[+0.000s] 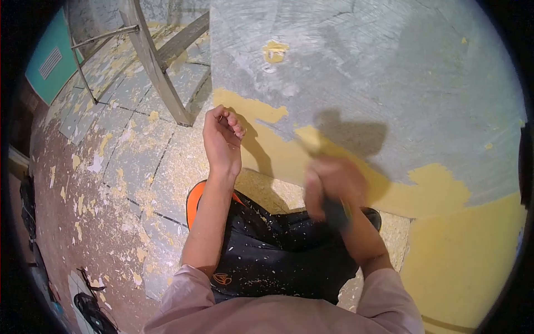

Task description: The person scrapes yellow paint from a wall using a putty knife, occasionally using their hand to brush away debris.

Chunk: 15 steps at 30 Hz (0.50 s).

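Patchy grey-yellow wall [389,83], flake-strewn floor [128,167]

The grey tiled floor [139,161] with dark joints fills the frame from 7 to 11 o'clock. Loose yellow paint flakes [150,116] lie scattered all over it, and fine yellow dust [261,183] is banked near the centre at the wall's foot. At 9 o'clock runs a reddish-brown speckled strip [61,206]. The grey metal stand legs [158,72] rest on the tiles at 11 o'clock. An orange-edged shoe [196,200] is planted just left of centre. A dark object [92,312], unclear, lies at 7 o'clock.
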Motion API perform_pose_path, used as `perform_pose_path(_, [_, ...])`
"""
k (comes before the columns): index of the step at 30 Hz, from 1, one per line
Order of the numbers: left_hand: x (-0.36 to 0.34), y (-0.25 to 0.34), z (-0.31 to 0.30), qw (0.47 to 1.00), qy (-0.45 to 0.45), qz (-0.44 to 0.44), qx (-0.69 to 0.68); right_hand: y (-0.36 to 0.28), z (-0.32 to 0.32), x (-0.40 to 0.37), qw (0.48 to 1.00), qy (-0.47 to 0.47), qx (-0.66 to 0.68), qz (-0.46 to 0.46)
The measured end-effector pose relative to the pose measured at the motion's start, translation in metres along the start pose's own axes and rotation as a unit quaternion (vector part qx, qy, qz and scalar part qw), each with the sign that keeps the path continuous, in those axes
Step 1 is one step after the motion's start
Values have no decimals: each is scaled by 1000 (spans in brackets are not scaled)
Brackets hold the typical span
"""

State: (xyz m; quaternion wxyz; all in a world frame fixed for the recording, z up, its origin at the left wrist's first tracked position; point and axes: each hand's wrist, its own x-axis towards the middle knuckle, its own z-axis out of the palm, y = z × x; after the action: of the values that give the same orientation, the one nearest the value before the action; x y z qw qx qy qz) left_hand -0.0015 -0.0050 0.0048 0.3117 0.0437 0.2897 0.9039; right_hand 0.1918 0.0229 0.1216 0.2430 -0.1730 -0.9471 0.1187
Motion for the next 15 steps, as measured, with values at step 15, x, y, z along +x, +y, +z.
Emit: perform_pose_path(15, [-4, -1, 8, 1000, 0, -4, 11, 64, 26, -22, 934, 174, 132, -282])
